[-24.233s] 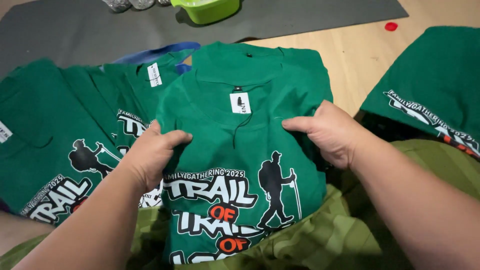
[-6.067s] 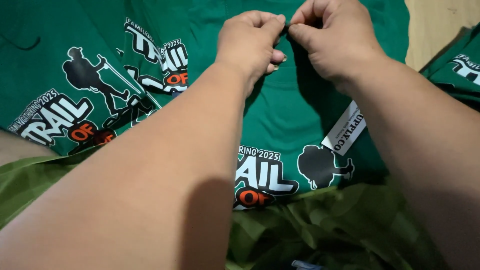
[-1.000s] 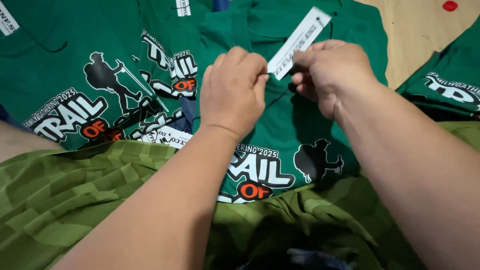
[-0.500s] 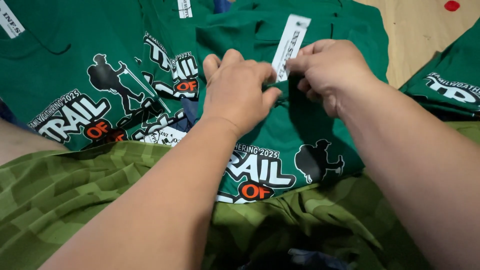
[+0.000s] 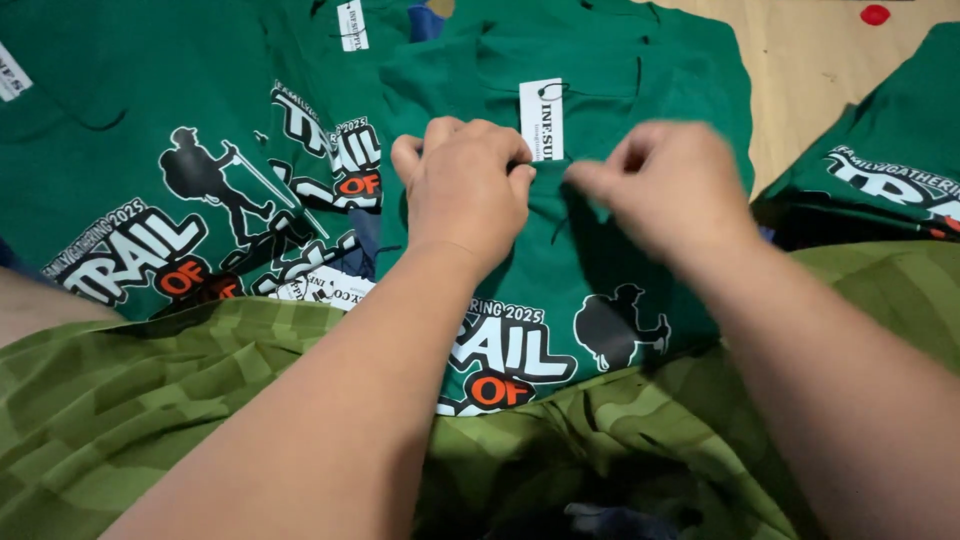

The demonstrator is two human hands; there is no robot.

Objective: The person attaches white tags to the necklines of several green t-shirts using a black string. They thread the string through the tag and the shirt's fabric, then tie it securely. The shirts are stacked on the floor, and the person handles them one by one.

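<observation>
Head view looks down on my lap, where camouflage-green cloth spreads across the bottom of the frame. Over it lies the green shirt I am working on, chest up, with a white and orange print and a dark hiker figure near its lower edge. To its left sits another green shirt with the same print, and a folded stack of them rests at the right on the pale wooden floor. My left hand presses on the middle shirt's chest, fingers curled and pinching the fabric just below the collar. My right hand is blurred; its grip seems pinched nearly closed on the fabric, though I cannot tell for sure. A white hang tag lies flat between the two hands, just above my left fingertips.
</observation>
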